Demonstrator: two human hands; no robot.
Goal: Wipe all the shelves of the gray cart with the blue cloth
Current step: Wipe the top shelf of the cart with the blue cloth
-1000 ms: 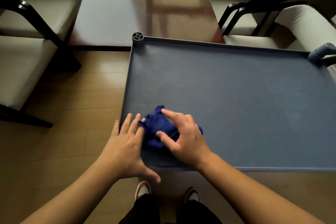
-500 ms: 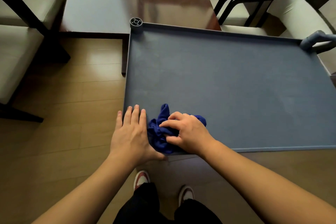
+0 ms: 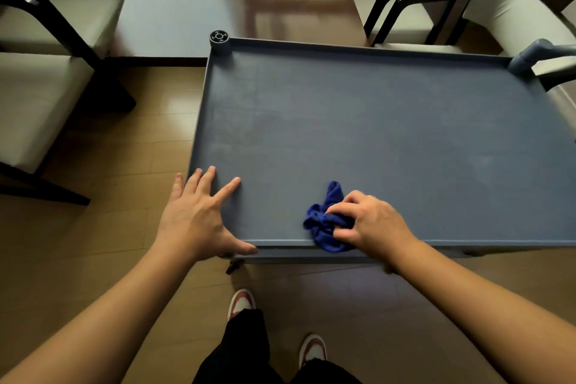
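Blue cloth [image 3: 324, 224], bunched into a wad, sits at the near edge of the gray cart's top shelf [image 3: 374, 134], and my right hand [image 3: 371, 224] pinches it between thumb and fingertips so I can drag it along the surface. My left hand [image 3: 199, 215] lies spread flat over the near left corner, I reckon to keep the cart from rolling. Lower shelves are hidden from view.

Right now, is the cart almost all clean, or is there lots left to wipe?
Lots left. The right hand presses the bunched blue cloth on the near edge of the gray cart's top shelf, while the left hand rests open on its corner. Nothing shows which parts are already wiped. Any lower shelves are hidden from view.
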